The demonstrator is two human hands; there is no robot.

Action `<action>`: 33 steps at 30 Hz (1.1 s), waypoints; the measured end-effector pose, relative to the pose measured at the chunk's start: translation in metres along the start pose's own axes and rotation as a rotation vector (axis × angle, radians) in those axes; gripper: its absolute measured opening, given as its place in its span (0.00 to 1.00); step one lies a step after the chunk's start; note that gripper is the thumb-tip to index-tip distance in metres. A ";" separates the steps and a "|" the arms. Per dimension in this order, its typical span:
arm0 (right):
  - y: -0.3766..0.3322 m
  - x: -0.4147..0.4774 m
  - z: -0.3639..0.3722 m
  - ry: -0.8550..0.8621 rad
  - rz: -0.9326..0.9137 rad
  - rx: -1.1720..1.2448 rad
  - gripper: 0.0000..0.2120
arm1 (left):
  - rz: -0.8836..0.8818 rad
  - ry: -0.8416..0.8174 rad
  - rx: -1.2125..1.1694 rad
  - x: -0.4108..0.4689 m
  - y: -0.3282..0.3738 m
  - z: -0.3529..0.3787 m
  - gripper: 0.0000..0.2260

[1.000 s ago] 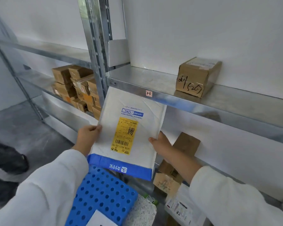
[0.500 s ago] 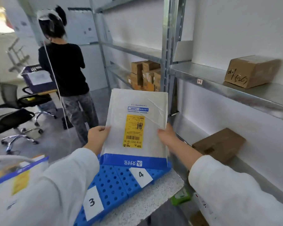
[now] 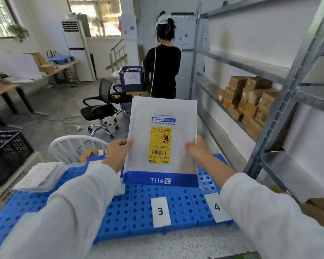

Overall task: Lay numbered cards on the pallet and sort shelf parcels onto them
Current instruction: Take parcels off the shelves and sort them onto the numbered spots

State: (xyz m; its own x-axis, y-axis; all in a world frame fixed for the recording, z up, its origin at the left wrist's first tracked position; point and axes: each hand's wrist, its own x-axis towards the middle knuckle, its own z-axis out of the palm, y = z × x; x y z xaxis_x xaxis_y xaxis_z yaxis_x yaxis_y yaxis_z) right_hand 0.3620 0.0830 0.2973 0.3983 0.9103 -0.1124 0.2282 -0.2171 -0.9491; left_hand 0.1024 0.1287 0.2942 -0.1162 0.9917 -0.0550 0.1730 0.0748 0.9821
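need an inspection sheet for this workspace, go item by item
surface: blue pallet on a speckled top
job's things: card 3 and card 4 lie flat near the pallet's near edge, nothing on them; white mailer held upright beyond card 3
clutter: paper stack at the pallet's far left corner; black crate further left
hands: left hand and right hand each grip a side edge of the mailer
cables: white cord hangs from another person's headgear; loose cable on the floor
surroundings: rack with boxes on the right; person facing away; office chair
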 end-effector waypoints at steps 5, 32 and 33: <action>-0.022 0.026 0.085 -0.104 -0.025 -0.050 0.16 | -0.057 0.085 0.009 0.045 -0.022 -0.066 0.06; 0.051 0.138 0.375 -0.274 0.253 -0.353 0.18 | -0.453 0.139 0.047 0.224 -0.223 -0.206 0.10; 0.055 0.141 0.378 -0.278 0.266 -0.359 0.19 | -0.465 0.130 0.055 0.226 -0.229 -0.206 0.10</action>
State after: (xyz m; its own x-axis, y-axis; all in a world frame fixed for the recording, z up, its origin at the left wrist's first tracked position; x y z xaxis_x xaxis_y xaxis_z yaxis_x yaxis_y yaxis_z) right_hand 0.0945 0.3324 0.1177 0.2437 0.8561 -0.4557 0.4611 -0.5157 -0.7222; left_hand -0.1648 0.3141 0.0941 -0.3144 0.8310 -0.4589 0.1250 0.5155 0.8477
